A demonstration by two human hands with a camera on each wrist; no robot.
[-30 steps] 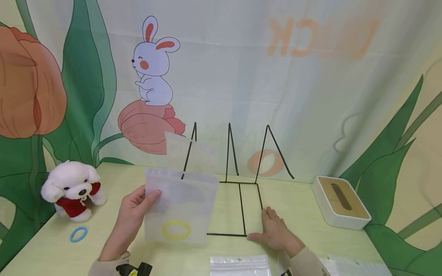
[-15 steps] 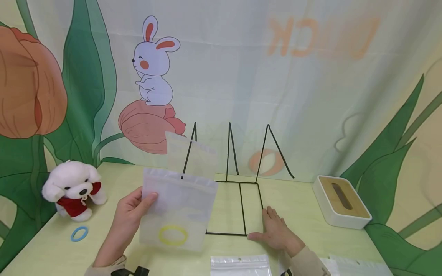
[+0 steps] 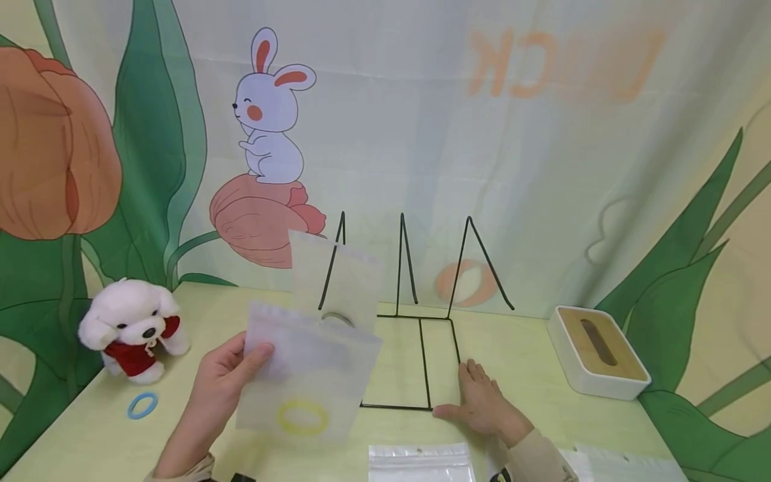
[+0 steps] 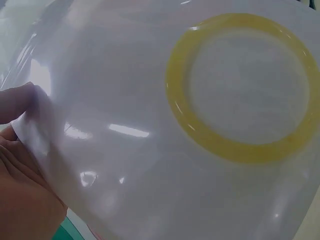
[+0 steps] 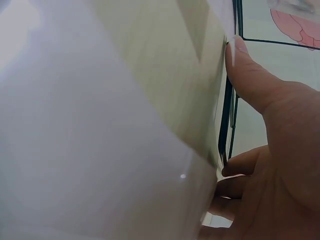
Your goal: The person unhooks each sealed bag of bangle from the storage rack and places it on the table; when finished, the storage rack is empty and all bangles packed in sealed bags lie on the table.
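Observation:
My left hand (image 3: 225, 381) pinches the left edge of a translucent zip bag (image 3: 307, 368) between thumb and fingers. Inside that bag a yellow ring (image 4: 175, 85) shows through the plastic. A black wire rack (image 3: 424, 361) with three bent prongs stands behind it, its lower left part hidden by the bag. On the left prong hangs a second translucent bag (image 3: 355, 281), with part of a greyish ring (image 3: 338, 318) showing above the held bag. My right hand (image 3: 482, 402) rests at the rack's front right corner, fingers extended along the side bar and thumb at the front bar.
At the left sit a white plush dog (image 3: 135, 331) in red and a blue ring (image 3: 142, 406). To the right stands a white box with a wooden lid (image 3: 599, 348). A zip bag (image 3: 418, 462) lies at the front edge, with more bags (image 3: 632, 465) farther right.
My left hand has drawn the bag down and towards me, away from the left prong's tip. Part of the hanging bag's ring has come into sight. The right hand stays in place.

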